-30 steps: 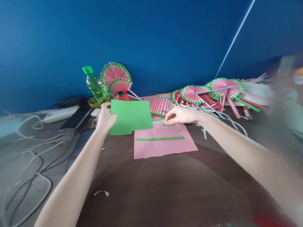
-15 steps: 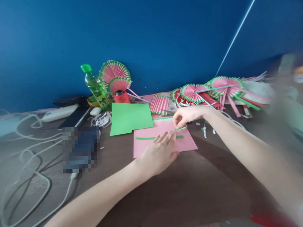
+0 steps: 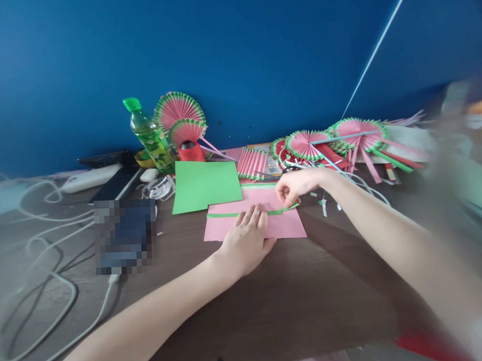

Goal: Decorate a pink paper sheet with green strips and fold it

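Observation:
Pink paper (image 3: 222, 228) lies on the dark table, with a long green strip (image 3: 222, 215) running across its middle. My left hand (image 3: 246, 241) rests flat on the paper and over part of the strip, fingers spread. My right hand (image 3: 292, 189) pinches a short green strip (image 3: 291, 206) at the right end of the long one, above the pink paper. A green and white band (image 3: 259, 186) runs along the paper's far edge. Green paper (image 3: 207, 184) overlaps the pink paper at its upper left.
Behind stand a green-capped bottle (image 3: 150, 136), a pink pleated fan (image 3: 179, 114) and a pleated pink piece (image 3: 252, 163). More fans (image 3: 358, 134) and scissors (image 3: 268, 176) lie right. Cables (image 3: 73, 291) and a blurred dark device (image 3: 128, 232) are left.
The pink paper and long strip have shifted slightly left. The short strip in my right hand is now close against the long strip's right end. My left hand has moved a little left with the paper.

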